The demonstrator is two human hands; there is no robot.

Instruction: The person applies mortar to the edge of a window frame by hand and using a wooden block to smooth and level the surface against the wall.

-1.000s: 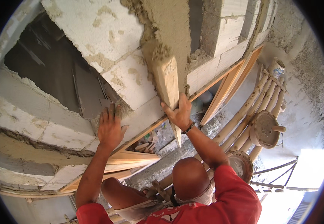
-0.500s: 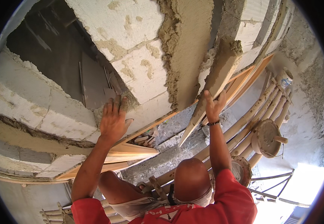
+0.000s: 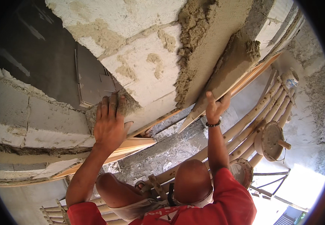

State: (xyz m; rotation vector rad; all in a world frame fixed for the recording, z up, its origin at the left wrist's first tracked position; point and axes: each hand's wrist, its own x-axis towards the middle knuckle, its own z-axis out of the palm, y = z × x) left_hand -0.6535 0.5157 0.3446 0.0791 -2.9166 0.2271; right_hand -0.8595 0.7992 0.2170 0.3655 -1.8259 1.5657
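My left hand (image 3: 110,122) lies with fingers stretched against the corner of the pale block wall (image 3: 147,65), beside a dark opening. Nothing is held in it. My right hand (image 3: 217,108), with a beaded bracelet at its wrist, grips the lower edge of a long wooden board (image 3: 222,80). Grey-brown mortar coats the board, with a thick lump at its upper end, and its lower end tapers to a point. The board lies along a smoothed mortar band (image 3: 222,41), edged on its left by a rough ridge of wet mortar (image 3: 192,37).
Bamboo poles (image 3: 241,133) run below and right of my arms. On them stand a mortar-caked round bucket (image 3: 270,141) and a second round container (image 3: 241,170). A small can (image 3: 292,78) sits at the poles' far end. Wooden formwork (image 3: 132,144) edges the blocks.
The board has swung in closer to the mortar band, its upper end shifting right, and my right hand has stayed on it. My left hand remains at the block corner. The view sits closer to the wall.
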